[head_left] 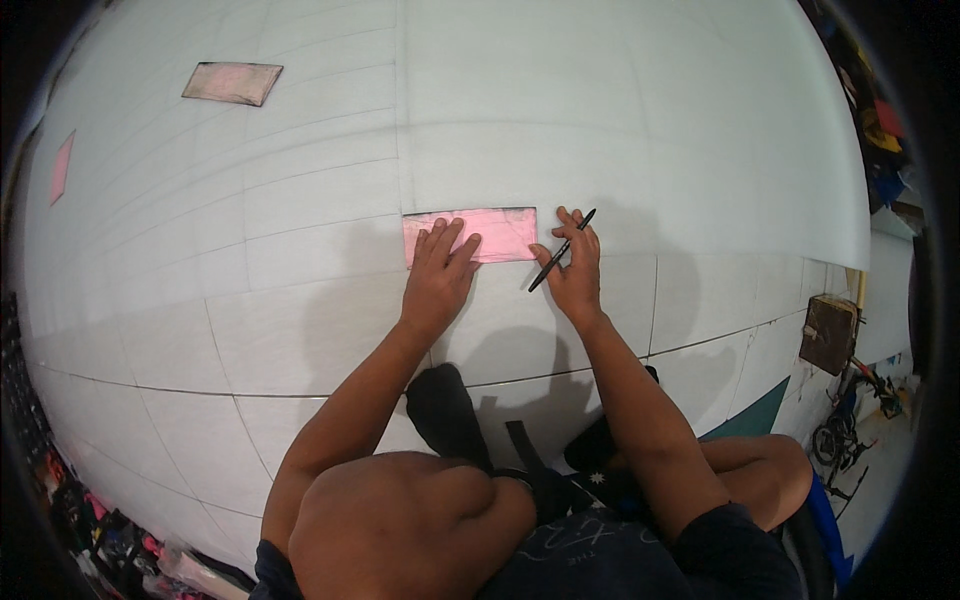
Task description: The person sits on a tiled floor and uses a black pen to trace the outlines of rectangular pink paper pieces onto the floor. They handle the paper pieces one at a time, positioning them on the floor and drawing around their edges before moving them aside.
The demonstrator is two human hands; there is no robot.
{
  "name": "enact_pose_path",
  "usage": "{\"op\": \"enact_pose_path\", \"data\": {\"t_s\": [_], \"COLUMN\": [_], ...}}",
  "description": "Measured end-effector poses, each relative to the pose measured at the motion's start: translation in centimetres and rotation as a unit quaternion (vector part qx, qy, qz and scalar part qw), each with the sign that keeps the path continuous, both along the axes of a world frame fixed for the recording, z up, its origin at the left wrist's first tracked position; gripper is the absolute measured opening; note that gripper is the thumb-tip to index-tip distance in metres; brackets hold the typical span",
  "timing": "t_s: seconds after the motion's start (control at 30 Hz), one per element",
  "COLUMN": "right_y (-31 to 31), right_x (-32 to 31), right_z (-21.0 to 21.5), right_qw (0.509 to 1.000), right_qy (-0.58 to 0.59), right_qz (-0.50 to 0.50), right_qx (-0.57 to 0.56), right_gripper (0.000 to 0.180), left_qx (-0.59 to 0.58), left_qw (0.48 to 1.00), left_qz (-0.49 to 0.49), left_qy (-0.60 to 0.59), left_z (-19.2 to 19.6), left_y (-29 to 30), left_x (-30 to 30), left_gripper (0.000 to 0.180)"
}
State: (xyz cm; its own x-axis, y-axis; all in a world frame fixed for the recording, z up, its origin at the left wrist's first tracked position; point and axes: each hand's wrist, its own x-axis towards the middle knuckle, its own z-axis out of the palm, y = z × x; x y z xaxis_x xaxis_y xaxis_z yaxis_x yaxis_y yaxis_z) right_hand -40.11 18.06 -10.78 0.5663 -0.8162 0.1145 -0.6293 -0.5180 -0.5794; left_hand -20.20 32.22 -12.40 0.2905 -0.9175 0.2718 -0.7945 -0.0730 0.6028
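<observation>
A pink rectangular piece with dark, smudged edges (507, 235) lies flat on a large white sheet (740, 140), near the sheet's lower edge. My left hand (438, 275) rests on the left half of this piece, fingers stretched over it. At the piece's right end is my right hand (578, 280), its thumb tip by the edge. A slim black pen (552, 262) is held slantwise in the right hand. Thin pencil-like lines cover the sheet's left part, and one runs up from near the piece's top left corner.
Another pink piece with darkened edges (233, 83) lies at the upper left, and a smaller pink piece (63, 168) is farther left. The sheet lies over white floor tiles (300, 430). A brown box-like object (829, 333) and assorted clutter stand at the right.
</observation>
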Motion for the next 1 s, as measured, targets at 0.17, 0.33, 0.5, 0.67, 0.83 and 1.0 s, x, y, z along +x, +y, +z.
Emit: {"op": "enact_pose_path", "data": {"t_s": [0.17,0.33,0.5,0.67,0.83,1.0], "right_y": [0.1,0.1,-1.3,-0.6,2.0,2.0], "right_x": [0.1,-0.1,0.4,7.3,13.8,15.8], "right_z": [0.1,0.3,1.1,6.3,5.9,5.1], "right_qw": [1.000,1.000,0.991,0.978,0.922,0.941], "right_qy": [-0.007,-0.007,-0.091,-0.128,-0.119,-0.067], "right_qz": [-0.003,0.000,-0.083,-0.019,0.045,0.101], "right_qx": [0.016,0.005,0.047,0.161,0.364,0.317], "right_gripper": [0.070,0.065,0.044,0.036,0.035,0.033], "left_qx": [0.001,-0.011,0.023,0.040,0.067,0.059], "left_qw": [1.000,1.000,1.000,0.999,0.996,0.997], "left_qz": [0.001,0.004,0.012,0.018,0.014,-0.005], "left_qy": [-0.009,-0.005,-0.001,0.032,0.049,0.056], "left_z": [0.0,0.3,0.9,0.7,0.8,0.9], "left_y": [0.1,-0.1,-0.7,-0.5,-0.9,-1.1], "left_x": [0.1,-0.1,-0.4,-0.6,-0.7,-0.2], "left_gripper": [0.043,0.044,0.044,0.052,0.061,0.065]}}
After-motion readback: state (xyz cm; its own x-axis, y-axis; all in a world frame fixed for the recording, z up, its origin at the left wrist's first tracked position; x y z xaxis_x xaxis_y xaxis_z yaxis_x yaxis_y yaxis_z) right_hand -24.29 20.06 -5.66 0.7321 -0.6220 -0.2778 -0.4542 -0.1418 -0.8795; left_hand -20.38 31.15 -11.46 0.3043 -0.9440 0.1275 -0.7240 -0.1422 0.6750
